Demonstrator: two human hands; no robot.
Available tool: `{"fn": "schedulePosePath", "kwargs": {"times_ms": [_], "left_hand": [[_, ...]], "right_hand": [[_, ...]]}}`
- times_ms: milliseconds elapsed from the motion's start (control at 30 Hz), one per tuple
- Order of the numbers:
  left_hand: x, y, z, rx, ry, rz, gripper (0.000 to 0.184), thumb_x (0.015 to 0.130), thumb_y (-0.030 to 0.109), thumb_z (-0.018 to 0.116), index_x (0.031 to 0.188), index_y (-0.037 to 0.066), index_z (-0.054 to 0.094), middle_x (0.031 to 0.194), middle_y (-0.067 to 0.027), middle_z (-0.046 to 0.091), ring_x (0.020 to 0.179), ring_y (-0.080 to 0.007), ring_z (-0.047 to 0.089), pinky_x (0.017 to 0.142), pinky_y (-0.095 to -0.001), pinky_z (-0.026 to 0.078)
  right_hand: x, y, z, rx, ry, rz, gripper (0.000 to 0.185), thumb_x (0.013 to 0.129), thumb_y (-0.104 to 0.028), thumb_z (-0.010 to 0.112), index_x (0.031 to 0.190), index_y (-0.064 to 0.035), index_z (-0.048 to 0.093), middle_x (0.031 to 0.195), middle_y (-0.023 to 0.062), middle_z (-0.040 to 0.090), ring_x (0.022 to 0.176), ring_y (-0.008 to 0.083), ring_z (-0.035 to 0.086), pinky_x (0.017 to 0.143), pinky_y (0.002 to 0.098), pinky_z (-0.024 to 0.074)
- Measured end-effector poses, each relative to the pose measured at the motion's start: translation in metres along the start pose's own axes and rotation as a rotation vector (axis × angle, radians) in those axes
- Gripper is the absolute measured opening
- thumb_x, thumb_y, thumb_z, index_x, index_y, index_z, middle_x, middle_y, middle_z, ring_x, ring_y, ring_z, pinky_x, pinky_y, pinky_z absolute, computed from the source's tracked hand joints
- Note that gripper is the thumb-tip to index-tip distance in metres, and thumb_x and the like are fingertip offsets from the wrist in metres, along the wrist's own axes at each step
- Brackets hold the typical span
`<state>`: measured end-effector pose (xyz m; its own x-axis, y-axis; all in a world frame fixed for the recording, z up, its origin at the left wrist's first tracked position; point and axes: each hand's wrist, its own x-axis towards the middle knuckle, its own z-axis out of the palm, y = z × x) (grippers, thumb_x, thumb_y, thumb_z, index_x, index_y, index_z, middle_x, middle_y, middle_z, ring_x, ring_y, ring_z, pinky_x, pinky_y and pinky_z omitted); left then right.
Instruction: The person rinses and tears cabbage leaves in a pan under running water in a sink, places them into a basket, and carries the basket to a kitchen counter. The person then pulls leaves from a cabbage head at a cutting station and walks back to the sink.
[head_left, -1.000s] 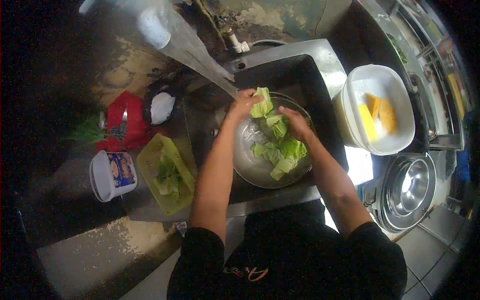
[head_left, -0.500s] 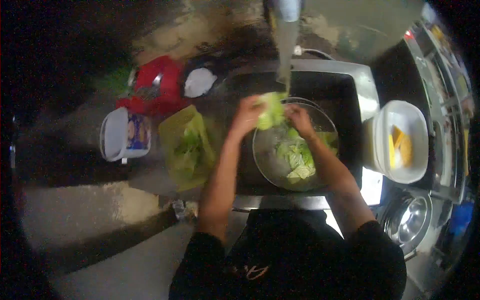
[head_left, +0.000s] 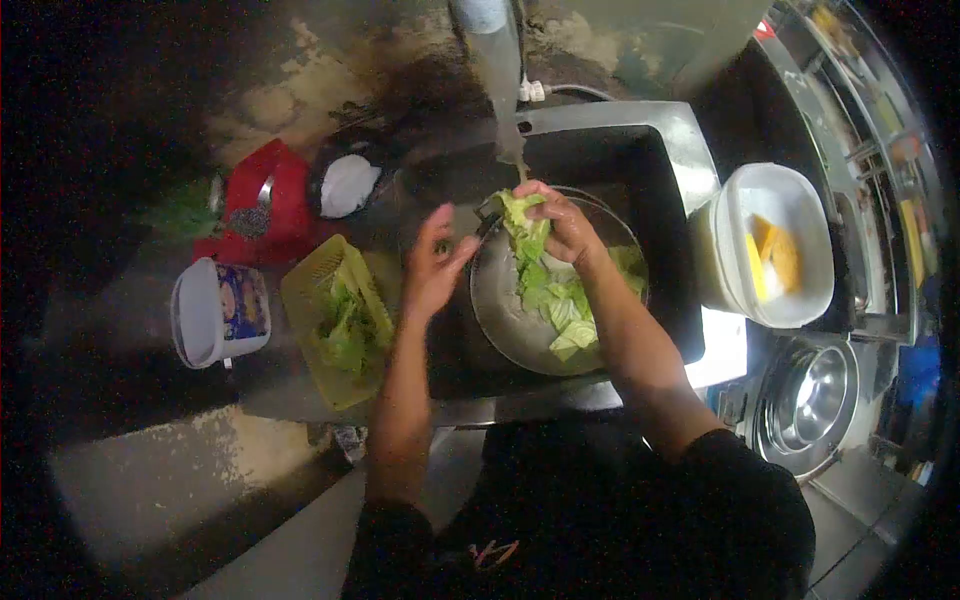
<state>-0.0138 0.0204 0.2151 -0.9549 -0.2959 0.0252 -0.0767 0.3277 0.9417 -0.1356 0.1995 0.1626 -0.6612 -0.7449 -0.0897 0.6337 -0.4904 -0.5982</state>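
My right hand [head_left: 562, 228] grips a lettuce leaf [head_left: 527, 222] at the back of a round clear bowl [head_left: 497, 315] in the dark sink [head_left: 660, 300]. Water falls from the faucet [head_left: 497, 80] just behind that leaf. My left hand [head_left: 437, 262] is off to the left of the bowl, fingers apart, holding nothing. More green leaves [head_left: 565, 312] lie in the bowl. Left of the sink, a yellow-green basket [head_left: 300, 290] holds other leaves [head_left: 345, 330].
A white tub [head_left: 720, 270] with yellow sponges [head_left: 775, 260] stands right of the sink, above steel bowls [head_left: 815, 390]. At the left are a red bag [head_left: 280, 190], a white bundle [head_left: 348, 187] and a white plastic tub [head_left: 200, 315].
My left hand has let go of the leaf it held and moved left with its fingers spread. My right hand has taken hold of the leaf near the water stream. The view has shifted.
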Motion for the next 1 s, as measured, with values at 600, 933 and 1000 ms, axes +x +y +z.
{"fn": "schedulePosePath", "kwargs": {"times_ms": [600,933,1000], "left_hand": [[0.106,-0.015,0.13,-0.124,-0.401,-0.305,0.012,0.072,0.011,0.066,0.08,0.006,0.058,0.074,-0.0034,0.059,0.067,-0.0124,0.055,0.06,-0.0276,0.043],[0.097,-0.04,0.124,0.04,-0.31,-0.061,0.046,0.069,-0.001,0.061,0.114,0.006,0.051,0.081,-0.0066,0.062,0.072,-0.0146,0.058,0.064,-0.0282,0.045],[0.092,-0.034,0.121,0.047,-0.249,0.035,0.047,0.067,-0.003,0.06,0.113,0.004,0.052,0.076,-0.0038,0.061,0.069,-0.0118,0.057,0.063,-0.0246,0.044]], "right_hand": [[-0.055,0.006,-0.101,-0.491,0.491,-0.087,0.03,0.078,-0.006,0.061,0.107,-0.0063,0.056,0.093,0.0042,0.061,0.08,0.0127,0.058,0.073,0.0258,0.0478],[-0.046,0.012,-0.076,-0.265,0.398,-0.002,0.022,0.082,-0.023,0.06,0.098,-0.0076,0.061,0.089,0.0039,0.062,0.078,0.0118,0.057,0.067,0.0258,0.0468],[-0.042,0.017,-0.075,-0.348,0.455,0.005,0.022,0.082,-0.024,0.059,0.097,-0.0077,0.061,0.089,0.0032,0.061,0.079,0.0114,0.056,0.067,0.0253,0.0462]]}}
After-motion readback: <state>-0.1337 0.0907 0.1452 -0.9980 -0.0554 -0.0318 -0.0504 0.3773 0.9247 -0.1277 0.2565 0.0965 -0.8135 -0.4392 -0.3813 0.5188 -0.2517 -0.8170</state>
